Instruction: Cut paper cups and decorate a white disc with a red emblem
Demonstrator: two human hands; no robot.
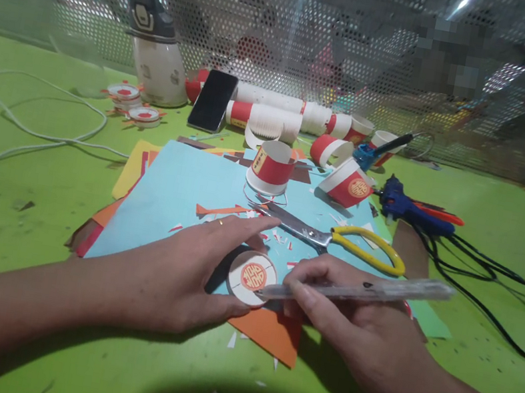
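Note:
A round white paper disc (239,272) with a red-and-gold emblem lies on the blue paper sheet (160,199). My left hand (199,267) steadies it, thumb at its lower edge and fingers curving around its far side. Between the fingers of my right hand (338,311) is a clear pen (378,290), tilted, its tip at the disc's right part by the emblem. Just beyond my hands lie yellow-handled scissors (307,228), blades apart, among small paper scraps. Behind the blades stands a cut-down red-and-white paper cup (271,168).
A tipped paper cup (349,183) and a blue glue gun (407,208) with black cable lie to the right. Stacked cups (266,120), a phone (213,101) and a white bottle (158,66) stand farther back. A white cord (40,133) loops on the left.

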